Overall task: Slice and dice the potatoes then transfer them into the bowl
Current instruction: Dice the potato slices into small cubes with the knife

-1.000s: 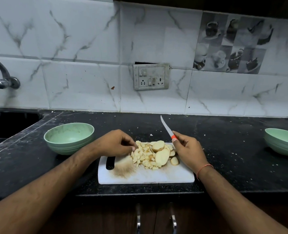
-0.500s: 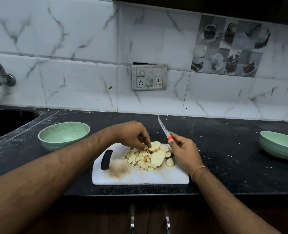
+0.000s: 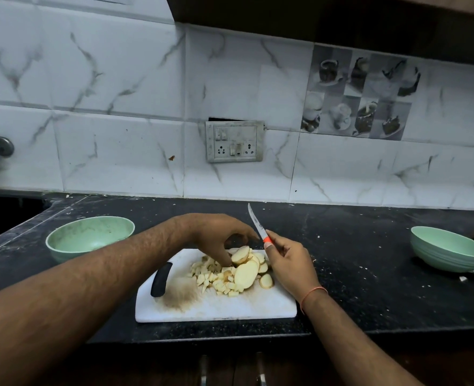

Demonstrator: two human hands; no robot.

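Pinching a potato slice [image 3: 240, 254] in my left hand [image 3: 216, 236] to restack it; my right hand [image 3: 288, 260] grips the knife [image 3: 258, 224], blade raised clear beyond my fingertips.

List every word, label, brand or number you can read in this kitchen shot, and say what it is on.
No text can be read anywhere.
Knife blade: a small dark mark near the handle, too small to read.
Switch plate: no legible lettering.
Picture tile: cups and teapots only, no words.
Bowls, cutting board: unmarked.
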